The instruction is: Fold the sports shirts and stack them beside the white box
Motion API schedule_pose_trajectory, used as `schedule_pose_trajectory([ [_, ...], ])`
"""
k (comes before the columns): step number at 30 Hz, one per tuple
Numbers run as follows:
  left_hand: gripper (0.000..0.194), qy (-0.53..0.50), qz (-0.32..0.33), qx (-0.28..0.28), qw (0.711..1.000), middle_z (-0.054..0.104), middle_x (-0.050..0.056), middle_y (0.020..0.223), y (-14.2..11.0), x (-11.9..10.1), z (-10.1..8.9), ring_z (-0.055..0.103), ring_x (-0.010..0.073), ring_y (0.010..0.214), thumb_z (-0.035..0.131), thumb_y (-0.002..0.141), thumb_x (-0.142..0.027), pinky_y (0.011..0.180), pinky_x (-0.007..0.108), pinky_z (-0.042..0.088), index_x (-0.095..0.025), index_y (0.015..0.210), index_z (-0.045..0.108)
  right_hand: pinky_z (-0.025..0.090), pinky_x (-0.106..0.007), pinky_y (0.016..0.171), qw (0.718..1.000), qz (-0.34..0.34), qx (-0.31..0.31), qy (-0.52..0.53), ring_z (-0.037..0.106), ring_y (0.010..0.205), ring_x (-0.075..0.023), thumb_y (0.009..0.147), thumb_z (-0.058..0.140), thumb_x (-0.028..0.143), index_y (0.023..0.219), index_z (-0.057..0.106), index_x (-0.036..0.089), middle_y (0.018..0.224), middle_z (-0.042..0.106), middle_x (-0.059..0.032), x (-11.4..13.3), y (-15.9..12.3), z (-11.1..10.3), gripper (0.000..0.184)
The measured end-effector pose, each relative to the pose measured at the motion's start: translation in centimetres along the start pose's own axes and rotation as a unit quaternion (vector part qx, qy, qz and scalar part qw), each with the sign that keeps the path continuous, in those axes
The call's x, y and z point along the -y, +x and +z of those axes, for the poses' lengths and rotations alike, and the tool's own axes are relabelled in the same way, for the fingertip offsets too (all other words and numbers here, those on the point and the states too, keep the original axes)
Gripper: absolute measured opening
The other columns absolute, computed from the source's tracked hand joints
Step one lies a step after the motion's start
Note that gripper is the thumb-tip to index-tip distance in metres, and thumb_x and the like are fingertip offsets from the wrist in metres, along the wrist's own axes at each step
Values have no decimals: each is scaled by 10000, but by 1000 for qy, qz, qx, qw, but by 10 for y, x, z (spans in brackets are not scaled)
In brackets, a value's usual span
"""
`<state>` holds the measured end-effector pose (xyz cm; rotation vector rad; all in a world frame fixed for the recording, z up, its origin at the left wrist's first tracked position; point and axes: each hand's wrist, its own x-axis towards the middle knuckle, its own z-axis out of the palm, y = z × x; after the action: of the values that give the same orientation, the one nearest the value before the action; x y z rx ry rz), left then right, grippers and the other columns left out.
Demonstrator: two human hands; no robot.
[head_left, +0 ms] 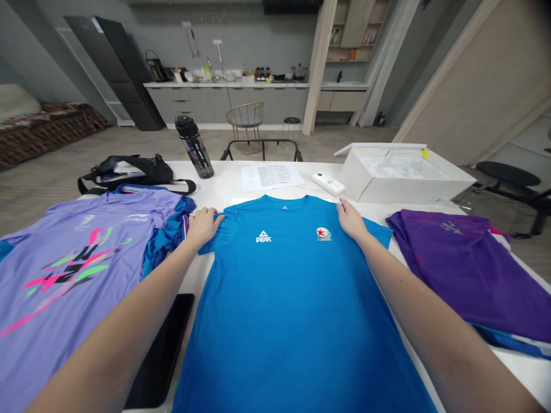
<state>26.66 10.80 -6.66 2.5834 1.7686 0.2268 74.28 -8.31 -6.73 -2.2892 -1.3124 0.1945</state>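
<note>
White table (224,183) | blue PEAK T-shirt (293,304) flat | left hand (204,225), right hand (350,221): grips on shoulders, closure unclear

Table (219,172): centre shirt (293,304) flat, collar toward the far side, left hand (204,226) on its left shoulder, right hand (352,221) on its right shoulder. Left of it: left shirt (73,275) overlapping a bunched shirt (166,241), with a tablet (167,350) just beside, between left shirt and centre shirt. Right of it: right shirt (465,269) on top of another garment (512,341). Behind centre shirt: papers (271,176), device (329,183) just right of them, box (404,175) farther right. Behind left shirt: bag (133,172), bottle (193,146) upright to its right. Beyond table: chair (245,120), then counter (224,85).
</note>
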Motion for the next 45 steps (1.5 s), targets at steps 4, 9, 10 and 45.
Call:
schedule_pose_trajectory([
  [4,450,41,39,24,998,708,159,1095,7,-2,-5,645,337,1073,299,1044,-495,968,476,428,-167,1101,603,140,-651,1218,996,-47,48,-65,214,1541,-338,1033,299,562,1569,398,211,1666,280,-104,-6,10,6,649],
  [9,484,59,-13,15,998,724,161,990,13,3,-8,679,340,980,268,1050,-495,867,420,460,-157,1184,587,124,-668,1211,994,-41,26,-102,179,1554,-308,1047,206,566,1583,357,220,1680,245,-89,-3,14,1,656],
  [10,470,64,-16,12,998,720,167,1005,14,2,-10,673,348,1001,286,1046,-480,882,435,458,-154,1179,598,124,-665,1211,992,-43,-3,-115,185,1550,-311,1049,207,552,1570,378,200,1675,257,-104,1,14,-1,651],
  [45,692,-51,81,46,994,219,72,1682,-126,-142,-6,183,286,1560,185,1036,-601,1255,555,150,-235,1611,307,127,-527,1248,980,-49,92,-169,178,1557,-286,1040,171,607,1621,278,158,1685,210,-106,62,-133,-1,742],
])
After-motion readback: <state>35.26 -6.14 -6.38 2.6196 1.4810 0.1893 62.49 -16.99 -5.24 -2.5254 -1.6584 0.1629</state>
